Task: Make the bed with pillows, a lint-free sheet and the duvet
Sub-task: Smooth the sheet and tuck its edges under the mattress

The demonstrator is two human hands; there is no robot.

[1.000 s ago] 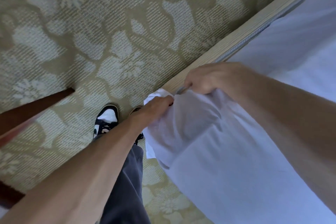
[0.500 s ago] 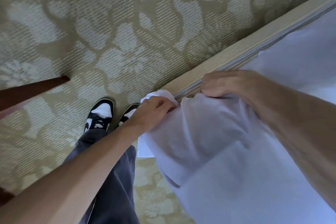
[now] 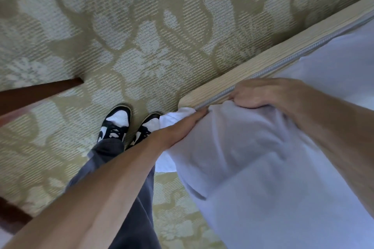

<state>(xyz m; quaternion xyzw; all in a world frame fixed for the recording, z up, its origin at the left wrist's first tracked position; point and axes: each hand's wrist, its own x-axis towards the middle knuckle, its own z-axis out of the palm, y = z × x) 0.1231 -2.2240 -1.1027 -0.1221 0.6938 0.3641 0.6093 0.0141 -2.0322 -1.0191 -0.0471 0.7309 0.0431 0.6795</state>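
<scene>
Two hands work at the corner of a bed that fills the right side of the head view. The floor is a carpet [image 3: 141, 36] in olive and cream with a large flower pattern. The pale wooden bed frame [image 3: 253, 68] runs on a slant from its rounded corner near the middle of the view up to the upper right, with the mattress's corded edge [image 3: 283, 66] just inside it.

A dark brown wooden furniture leg [image 3: 40, 91] reaches in from the left, well apart from the bed. A pair of black-and-white shoes [image 3: 116, 123] stands on the carpet just beside the corner, under dark grey trousers [image 3: 131, 208].

The white sheet [image 3: 242, 157] covers the mattress and follows the same slant as the frame. It bunches over the corner, and a loose flap hangs off toward the shoes.

The left hand [image 3: 182, 127] lies flat along the sheet at the corner, fingers straight and pressing on the cloth. The right hand [image 3: 257, 95] is curled at the mattress edge, gripping a fold of the sheet against the cord.
</scene>
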